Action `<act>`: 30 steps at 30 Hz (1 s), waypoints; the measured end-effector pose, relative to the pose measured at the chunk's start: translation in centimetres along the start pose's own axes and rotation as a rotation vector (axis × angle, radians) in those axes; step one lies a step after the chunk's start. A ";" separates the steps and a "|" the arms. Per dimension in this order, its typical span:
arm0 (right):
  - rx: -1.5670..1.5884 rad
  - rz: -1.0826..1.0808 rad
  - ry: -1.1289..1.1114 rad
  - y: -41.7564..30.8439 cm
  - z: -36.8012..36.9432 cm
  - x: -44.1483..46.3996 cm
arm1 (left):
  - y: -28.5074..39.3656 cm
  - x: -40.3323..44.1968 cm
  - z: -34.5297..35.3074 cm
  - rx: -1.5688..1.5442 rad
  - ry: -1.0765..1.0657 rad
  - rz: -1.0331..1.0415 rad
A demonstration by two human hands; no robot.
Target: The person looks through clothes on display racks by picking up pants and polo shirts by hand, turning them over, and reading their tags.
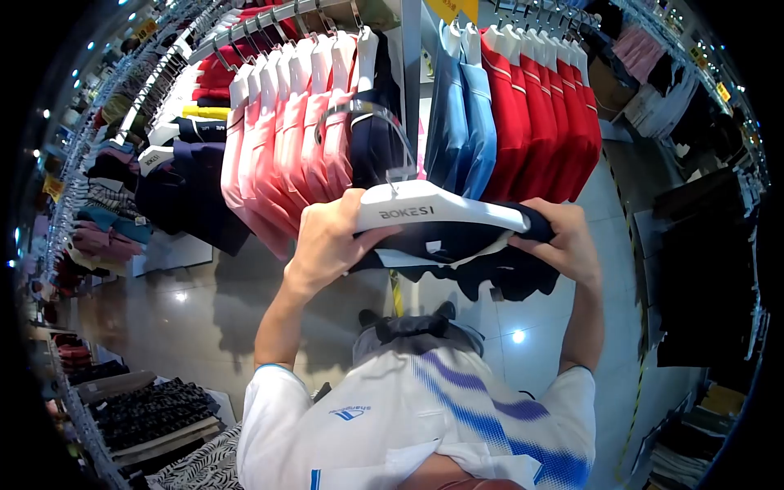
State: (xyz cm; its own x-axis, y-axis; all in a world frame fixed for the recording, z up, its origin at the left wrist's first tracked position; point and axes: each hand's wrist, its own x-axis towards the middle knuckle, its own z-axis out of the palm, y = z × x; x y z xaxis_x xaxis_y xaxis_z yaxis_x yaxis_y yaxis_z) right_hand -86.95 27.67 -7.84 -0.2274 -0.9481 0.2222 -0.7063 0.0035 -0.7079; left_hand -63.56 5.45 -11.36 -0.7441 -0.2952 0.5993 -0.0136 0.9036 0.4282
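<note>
In the head view, a white clothes hanger [433, 204] lettered BOKESI is held up in front of my chest, its metal hook pointing away from me. A dark navy shirt [506, 273] with a pale-edged collar hangs from it. My left hand [327, 241] is closed around the hanger's left part and the shirt's shoulder. At the other end, my right hand [563, 237] grips the shirt's shoulder over the hanger tip, thumb towards the collar. Just beyond the hanger hang pink shirts [282, 155], blue shirts [464, 122] and red shirts [543, 122].
A metal rail [269, 20] carries the shirts ahead, with an upright post [411, 82] between pink and blue. Dark garments [192, 180] hang at the left. Folded clothes [155, 412] lie lower left. Black clothing [702, 269] fills the right side. Yellow-black tape [643, 327] runs along the floor.
</note>
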 end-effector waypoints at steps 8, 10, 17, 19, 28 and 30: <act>0.515 -0.092 0.380 4.9 5.4 0.2 | 2.9 0.0 -6.4 0.087 0.015 -0.081; 0.789 -0.039 0.474 9.1 10.3 -1.1 | 4.1 0.3 -8.7 0.172 0.011 -0.138; 0.815 0.257 -0.094 18.9 24.1 -1.2 | 5.4 0.9 -14.5 0.204 0.031 -0.237; 0.666 0.179 -0.186 19.3 25.9 -0.9 | 5.7 1.0 -16.0 0.244 0.053 -0.270; 0.885 0.581 -0.338 20.3 28.5 -0.7 | 5.3 -1.3 -18.8 0.172 0.287 -0.495; 0.928 0.476 -0.234 19.5 27.8 -1.3 | 4.1 -2.6 -19.7 0.149 0.367 -0.511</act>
State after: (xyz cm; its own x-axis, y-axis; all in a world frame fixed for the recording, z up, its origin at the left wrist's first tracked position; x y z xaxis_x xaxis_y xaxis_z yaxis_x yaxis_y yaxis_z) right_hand -81.83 20.16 -40.58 -0.1408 -0.9508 -0.2761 0.2305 0.2398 -0.9431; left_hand -48.48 3.85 2.19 -0.3432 -0.7627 0.5482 -0.4176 0.6467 0.6383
